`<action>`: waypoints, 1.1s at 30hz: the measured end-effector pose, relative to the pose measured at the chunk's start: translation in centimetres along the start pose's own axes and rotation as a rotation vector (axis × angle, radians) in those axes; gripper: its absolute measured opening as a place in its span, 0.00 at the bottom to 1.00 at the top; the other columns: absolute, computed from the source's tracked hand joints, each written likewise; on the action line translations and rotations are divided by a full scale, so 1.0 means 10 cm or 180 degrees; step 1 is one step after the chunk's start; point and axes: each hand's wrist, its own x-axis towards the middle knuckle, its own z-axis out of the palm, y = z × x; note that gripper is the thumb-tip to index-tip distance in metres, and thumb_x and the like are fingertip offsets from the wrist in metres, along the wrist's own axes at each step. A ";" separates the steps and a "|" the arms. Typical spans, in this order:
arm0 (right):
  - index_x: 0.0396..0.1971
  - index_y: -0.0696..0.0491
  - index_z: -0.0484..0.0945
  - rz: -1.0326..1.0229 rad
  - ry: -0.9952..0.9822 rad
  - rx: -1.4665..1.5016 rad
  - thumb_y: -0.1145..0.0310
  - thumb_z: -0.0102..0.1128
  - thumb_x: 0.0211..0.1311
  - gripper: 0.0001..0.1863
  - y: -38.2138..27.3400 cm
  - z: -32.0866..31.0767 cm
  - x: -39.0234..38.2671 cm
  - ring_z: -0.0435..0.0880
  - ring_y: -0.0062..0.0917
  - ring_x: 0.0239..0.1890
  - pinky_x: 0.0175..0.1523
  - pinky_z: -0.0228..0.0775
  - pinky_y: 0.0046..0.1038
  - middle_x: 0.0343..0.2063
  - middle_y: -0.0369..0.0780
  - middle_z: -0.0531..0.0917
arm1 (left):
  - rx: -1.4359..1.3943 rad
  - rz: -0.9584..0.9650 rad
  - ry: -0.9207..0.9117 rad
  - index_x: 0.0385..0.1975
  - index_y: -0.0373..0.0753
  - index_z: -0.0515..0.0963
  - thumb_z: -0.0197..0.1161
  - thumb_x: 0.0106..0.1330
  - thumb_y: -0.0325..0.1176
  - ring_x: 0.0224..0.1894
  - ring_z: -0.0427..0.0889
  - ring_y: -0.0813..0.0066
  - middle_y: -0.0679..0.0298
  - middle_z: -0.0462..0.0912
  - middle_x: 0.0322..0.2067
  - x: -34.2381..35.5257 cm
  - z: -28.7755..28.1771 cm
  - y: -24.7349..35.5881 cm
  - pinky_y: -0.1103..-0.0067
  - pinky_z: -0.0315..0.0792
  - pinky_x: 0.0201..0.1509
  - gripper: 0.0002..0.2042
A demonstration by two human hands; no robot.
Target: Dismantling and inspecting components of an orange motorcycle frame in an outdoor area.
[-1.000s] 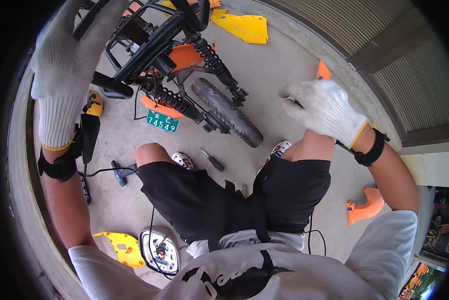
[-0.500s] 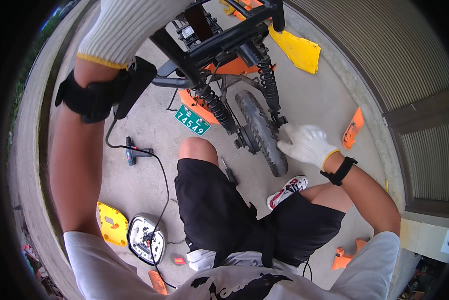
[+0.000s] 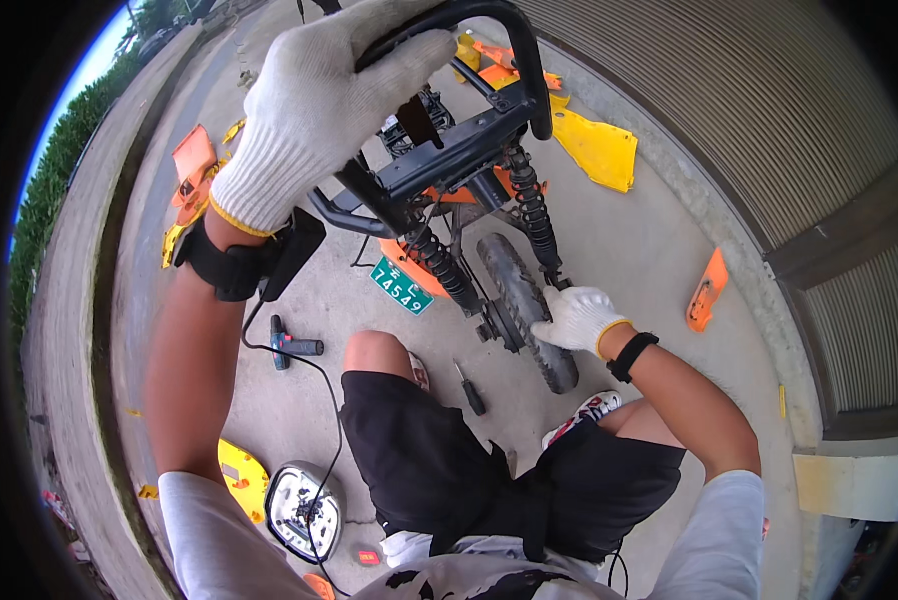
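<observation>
A partly stripped scooter stands in front of me, its black frame [image 3: 449, 165] bare. My left hand [image 3: 314, 95], in a white knit glove, is closed around the black grab rail [image 3: 514, 30] at the top; some fingers are hidden behind the tube. My right hand [image 3: 581, 322], also gloved, is at the right side of the rear wheel [image 3: 519, 295], just below the right shock absorber [image 3: 535, 215]. Its thumb and forefinger are apart, the thumb by the tyre, and no held object shows. The left shock absorber [image 3: 444, 270] sits beside a green number plate [image 3: 402, 287].
A cordless drill [image 3: 294, 345] and a screwdriver [image 3: 471, 390] lie on the concrete. Nearby are a lamp housing [image 3: 304, 508], a yellow cover [image 3: 244, 478] and a black cable [image 3: 334, 400]. Yellow panels [image 3: 594, 145] and orange panels [image 3: 707, 290] lie near the ribbed shutter [image 3: 709, 100].
My view has shifted, showing more of the rail and my left hand. My right hand has come in closer to the wheel, below the right shock absorber.
</observation>
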 end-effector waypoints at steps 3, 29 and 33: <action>0.46 0.61 0.74 0.0049 0.0230 0.0111 0.49 0.59 0.56 0.30 -0.09 0.00 0.04 0.87 0.45 0.39 0.44 0.79 0.43 0.34 0.52 0.86 | -0.1185 0.0022 0.0030 0.63 0.36 0.73 0.51 0.77 0.49 0.39 0.83 0.78 0.58 0.86 0.39 -0.18 -0.02 -0.29 0.78 0.77 0.45 0.25; 0.74 0.42 0.46 0.0805 0.0740 0.1023 0.47 0.62 0.60 0.47 -0.45 0.53 0.38 0.82 0.52 0.49 0.54 0.76 0.47 0.57 0.54 0.73 | -0.0471 -0.1092 -0.2464 0.64 0.46 0.64 0.64 0.57 0.30 0.42 0.86 0.53 0.52 0.85 0.38 -0.39 1.14 -0.94 0.65 0.80 0.45 0.32; 0.74 0.42 0.47 0.0758 0.1059 0.1165 0.48 0.64 0.58 0.49 -0.48 0.59 0.39 0.80 0.54 0.52 0.56 0.74 0.48 0.60 0.54 0.72 | 0.0067 -0.0267 -0.2227 0.59 0.44 0.68 0.64 0.56 0.24 0.37 0.87 0.63 0.59 0.84 0.32 -0.40 1.08 -0.92 0.72 0.81 0.36 0.28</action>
